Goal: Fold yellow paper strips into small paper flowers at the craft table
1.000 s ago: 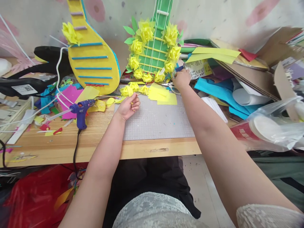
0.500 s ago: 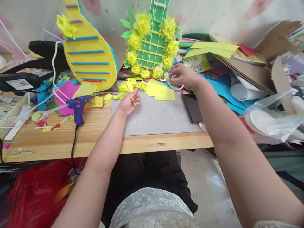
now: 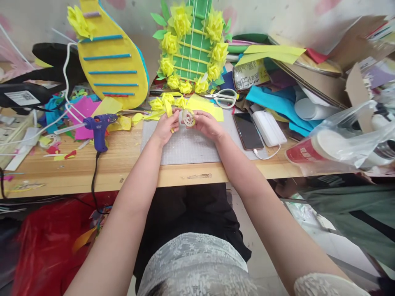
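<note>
My left hand point(image 3: 166, 128) rests on the grey cutting mat point(image 3: 185, 148), its fingers closed round a yellow paper strip point(image 3: 168, 110). My right hand point(image 3: 206, 125) sits just beside it and grips a small roll of clear tape point(image 3: 188, 117), held upright between the two hands. Loose yellow paper flowers point(image 3: 163, 102) and yellow paper sheets point(image 3: 206, 107) lie just beyond the fingers. Behind them leans a green guitar-shaped board point(image 3: 193, 53) ringed with yellow paper flowers.
White-handled scissors point(image 3: 224, 97), a dark phone point(image 3: 247, 130) and a white power bank point(image 3: 268, 128) lie right of the mat. A purple glue gun point(image 3: 100, 129) stands at left, below a yellow instrument-shaped board point(image 3: 109, 61). Paper, cardboard and a plastic bag point(image 3: 348, 144) crowd the right side.
My right hand came back from the far side by the scissors to the mat, bringing the tape roll next to my left hand. The left hand stayed put.
</note>
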### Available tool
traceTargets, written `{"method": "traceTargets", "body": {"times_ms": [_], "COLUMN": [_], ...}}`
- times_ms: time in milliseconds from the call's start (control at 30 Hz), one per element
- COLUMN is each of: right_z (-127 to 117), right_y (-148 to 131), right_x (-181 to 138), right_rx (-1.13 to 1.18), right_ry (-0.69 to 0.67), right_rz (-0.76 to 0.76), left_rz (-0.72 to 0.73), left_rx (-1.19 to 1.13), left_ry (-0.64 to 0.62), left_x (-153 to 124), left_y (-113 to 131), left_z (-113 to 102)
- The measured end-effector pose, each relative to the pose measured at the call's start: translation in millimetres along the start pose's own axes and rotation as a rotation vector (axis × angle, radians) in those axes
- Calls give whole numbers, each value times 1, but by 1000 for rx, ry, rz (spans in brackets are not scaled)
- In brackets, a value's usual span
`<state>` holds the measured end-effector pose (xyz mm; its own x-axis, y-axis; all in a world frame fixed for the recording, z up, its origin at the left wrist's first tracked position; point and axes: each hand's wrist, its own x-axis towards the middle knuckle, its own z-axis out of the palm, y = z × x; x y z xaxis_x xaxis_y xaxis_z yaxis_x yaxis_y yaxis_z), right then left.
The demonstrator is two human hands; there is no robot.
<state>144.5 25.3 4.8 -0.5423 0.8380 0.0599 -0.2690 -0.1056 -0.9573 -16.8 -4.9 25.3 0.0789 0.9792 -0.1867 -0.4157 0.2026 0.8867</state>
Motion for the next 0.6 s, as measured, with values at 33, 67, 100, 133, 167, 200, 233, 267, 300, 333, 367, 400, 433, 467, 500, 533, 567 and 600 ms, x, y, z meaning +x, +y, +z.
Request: {"method": "traceTargets", "body": {"times_ms": [33, 67, 100, 133, 167, 200, 233, 267, 300, 333, 367, 400, 433, 467, 500, 533, 567, 600], "right_z": [-1, -2, -3, -5, -6, -7, -8, -9, -9, -10, -11, -12, -13, -13, -14, -15, -16, -16], "right_y": [0, 0, 0, 0, 0, 0, 0, 1, 1, 1, 1, 1, 1, 1, 1, 1, 1, 1], "right_x": [-1, -1, -2, -3, -3, -3, -4, -3, -3, -3, -2, -2, -1, -1, -1, -1, -1, -1], "right_rx": [-15, -36, -62, -93, -129, -170, -212, -254, -293, -323, -344, -355, -360, -363, -367, -378, -397, -422], "right_ry": [17, 35, 52, 65, 76, 83, 89, 94, 100, 106, 112, 115, 116, 114, 114, 115, 119, 128], "right_rz": [-1, -5, -15, -29, -49, -76, -105, -132, -152, -164, -168, -166, -160, -157, -157, -161, -168, -179], "left_rz": [10, 29, 59, 96, 138, 178, 214, 241, 258, 266, 267, 264, 260, 256, 252, 248, 244, 243], "left_rx": [13, 27, 44, 65, 90, 116, 141, 164, 184, 202, 217, 230, 240, 248, 255, 263, 271, 278], "left_ry": [3, 12, 28, 52, 82, 111, 134, 150, 161, 168, 173, 178, 182, 182, 179, 171, 166, 162], "left_x": [-1, -1, -2, -2, -2, -2, -2, -2, -1, -1, -1, 0, 0, 1, 1, 2, 2, 3], "left_y": [0, 0, 0, 0, 0, 0, -1, -1, -2, -3, -4, -6, -7, -9, -10, -12, -13, -15], "left_z": [1, 2, 2, 3, 3, 3, 3, 3, 4, 5, 5, 6, 7, 7, 8, 8, 8, 8]}}
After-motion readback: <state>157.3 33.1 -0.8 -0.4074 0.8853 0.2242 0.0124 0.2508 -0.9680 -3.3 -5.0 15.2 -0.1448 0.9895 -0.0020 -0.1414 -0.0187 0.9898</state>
